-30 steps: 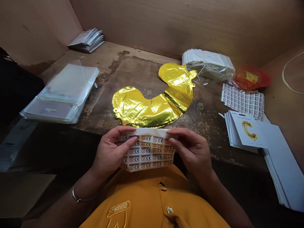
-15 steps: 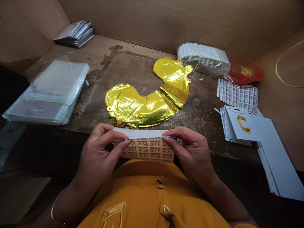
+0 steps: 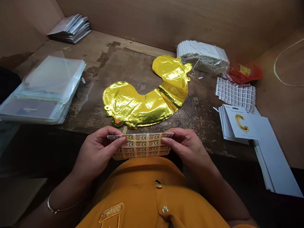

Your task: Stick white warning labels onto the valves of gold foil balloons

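Observation:
A sheet of stickers [image 3: 142,145], printed in rows with CE marks and red warning signs, is held in front of my body at the table's near edge. My left hand [image 3: 101,148] pinches its left end, thumb on the printed face. At the other end my right hand [image 3: 185,144] grips it the same way, fingers behind. Just beyond the sheet lies a flat gold C-shaped foil balloon [image 3: 147,107], with a small orange-red dot on its near left tab.
Clear plastic bags [image 3: 57,76] are stacked at left, folded packets [image 3: 71,28] behind them. Along the right are a wrapped white bundle [image 3: 201,52], a red basket [image 3: 255,74], more sticker sheets [image 3: 235,93], a card with a gold C [image 3: 242,122] and white cards [image 3: 275,155].
The top edge of the sticker sheet, folded over showing its white back, is now flattened, so the printed rows face me up to the edge. Both hands still hold it.

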Demonstrator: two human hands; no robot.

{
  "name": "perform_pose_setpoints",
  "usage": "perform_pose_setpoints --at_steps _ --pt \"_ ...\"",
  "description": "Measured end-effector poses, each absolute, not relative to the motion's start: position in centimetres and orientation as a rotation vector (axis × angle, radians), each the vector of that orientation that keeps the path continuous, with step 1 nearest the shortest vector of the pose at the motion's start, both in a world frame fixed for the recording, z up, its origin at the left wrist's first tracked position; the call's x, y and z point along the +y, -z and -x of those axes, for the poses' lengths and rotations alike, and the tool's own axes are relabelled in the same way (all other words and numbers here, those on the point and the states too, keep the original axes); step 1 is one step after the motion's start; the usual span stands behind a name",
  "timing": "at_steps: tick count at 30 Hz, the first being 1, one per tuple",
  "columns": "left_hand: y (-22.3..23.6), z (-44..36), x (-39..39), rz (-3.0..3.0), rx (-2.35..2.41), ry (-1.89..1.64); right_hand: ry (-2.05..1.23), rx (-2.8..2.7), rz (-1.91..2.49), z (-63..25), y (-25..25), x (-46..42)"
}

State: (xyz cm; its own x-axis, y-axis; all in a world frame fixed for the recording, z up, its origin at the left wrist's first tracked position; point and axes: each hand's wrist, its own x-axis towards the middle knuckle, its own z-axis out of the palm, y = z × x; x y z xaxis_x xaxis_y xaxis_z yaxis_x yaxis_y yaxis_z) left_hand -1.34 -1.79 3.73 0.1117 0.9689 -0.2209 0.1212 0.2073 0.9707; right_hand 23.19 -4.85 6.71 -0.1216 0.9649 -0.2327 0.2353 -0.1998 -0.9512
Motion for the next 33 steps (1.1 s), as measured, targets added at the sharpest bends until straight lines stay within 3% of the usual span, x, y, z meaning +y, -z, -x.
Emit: perform_pose_setpoints --at_steps 12,18,27,31,33 --pt "-2.4 2.0 -1.5 -1.052 1.289 -0.866 -1.228 -1.513 1.55 -22.7 -6.1 -4.2" --pt "-2.5 1.8 -1.2 -1.057 1.343 -0.924 -1.375 -1.383 1.503 -22.7 -5.5 -4.0" --pt "-1.3 4.1 -0.8 -1.225 1.495 -0.945 -1.209 -1.406 1.531 -22.1 -4.8 -3.8" --pt "-2.5 4.4 -0.1 -1.776 1.681 -1.059 -1.154 -1.386 1.572 -21.7 -4.4 -3.5" --pt "-3.7 3.8 0.4 -2.258 1.489 -0.954 -1.157 -1.484 1.557 -21.0 -4.3 -3.3"
